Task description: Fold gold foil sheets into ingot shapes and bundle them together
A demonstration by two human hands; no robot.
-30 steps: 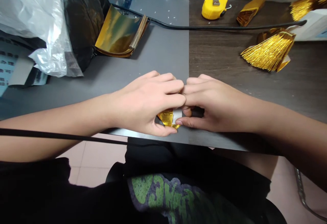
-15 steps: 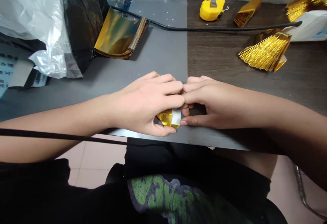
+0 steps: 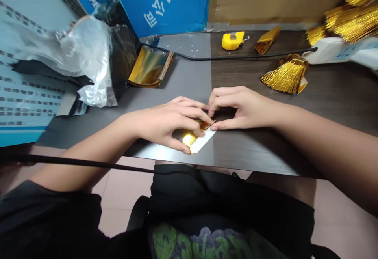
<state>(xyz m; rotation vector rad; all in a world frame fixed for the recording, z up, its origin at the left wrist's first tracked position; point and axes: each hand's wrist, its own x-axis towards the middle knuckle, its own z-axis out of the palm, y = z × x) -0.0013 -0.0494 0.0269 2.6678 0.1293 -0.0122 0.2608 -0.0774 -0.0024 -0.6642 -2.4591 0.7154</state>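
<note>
A small piece of gold foil paper (image 3: 189,139) lies on the desk near its front edge, with a folded white strip (image 3: 204,140) along its right side. My left hand (image 3: 171,123) is over it, the thumb at the near corner and the fingers pressing on the foil and the fold. At the far right end of the strip, my right hand (image 3: 230,107) pinches the paper between thumb and fingertips. Part of the foil is hidden beneath my left fingers.
A stack of gold foil sheets (image 3: 149,68) lies at the back left, beside a plastic bag (image 3: 99,73). Behind are a yellow tape measure (image 3: 233,41), a folded gold piece (image 3: 267,40) and a black cable (image 3: 236,57). Gold bundles (image 3: 286,75) and a white power strip (image 3: 327,51) are right.
The view has shifted, showing more of the back and left. My right hand has slid up and away along the paper's edge, and more of the white strip now shows, slanted.
</note>
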